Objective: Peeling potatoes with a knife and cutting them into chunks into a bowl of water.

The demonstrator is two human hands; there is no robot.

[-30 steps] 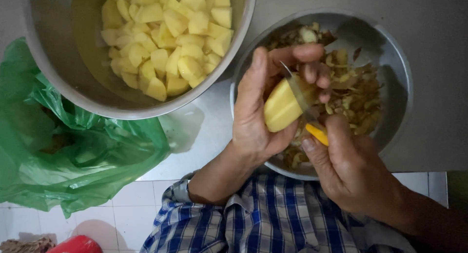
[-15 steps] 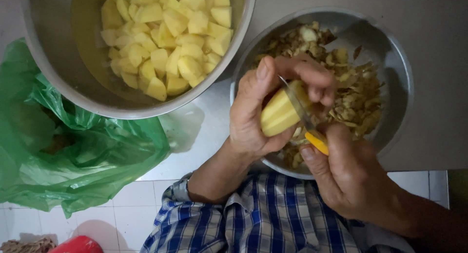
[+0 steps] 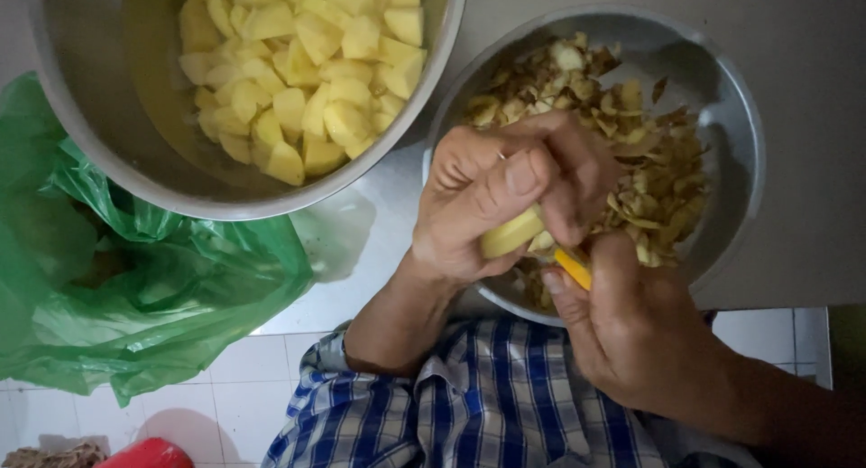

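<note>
Your left hand (image 3: 492, 193), in the middle of the frame, is closed tightly around a peeled yellow potato (image 3: 511, 233); only the pale lower end of the potato shows under your thumb and fingers. Your right hand (image 3: 636, 328), in the lower right, grips a small knife with a yellow handle (image 3: 573, 268). The handle comes out between your fingers and touches the potato; the blade is hidden behind your left hand, so you cannot see it.

Both hands are above the metal bowl (image 3: 735, 116) in the upper right of the frame. This bowl holds a heap of brown and yellow peels (image 3: 654, 161). In the upper left stands a bigger metal pot (image 3: 99, 134) with cut potato pieces (image 3: 302, 71) in water. A green plastic bag (image 3: 153, 287) lies at the left, partly under the pot. At the bottom middle you see your blue checked shirt (image 3: 478, 405), and white floor tiles (image 3: 234, 387) at the lower left.
</note>
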